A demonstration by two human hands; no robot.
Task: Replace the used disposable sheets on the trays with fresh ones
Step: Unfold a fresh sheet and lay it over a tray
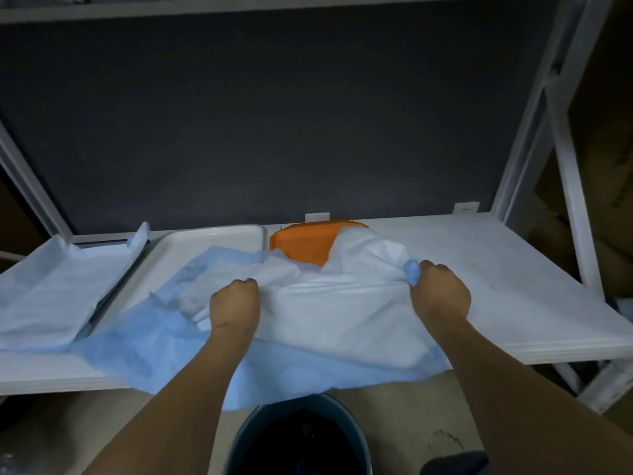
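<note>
A white metal rack [570,186] is standing against a dark grey wall [274,114], dim light falling on the beige floor [411,406].

1. single head-worn view. it looks forward and down onto the white shelf [479,269] from just in front of its near edge.
2. close range: forearms enter from the bottom edge. left hand [234,303] and right hand [440,293] grip a sheet [325,310] over the shelf, mid-frame.
3. above the shelf, a dark back panel [274,114] fills the upper half. below the shelf's near edge, a bin [301,437].
4. wide angle: the uprights [568,166] beside the shelf splay outward.
</note>
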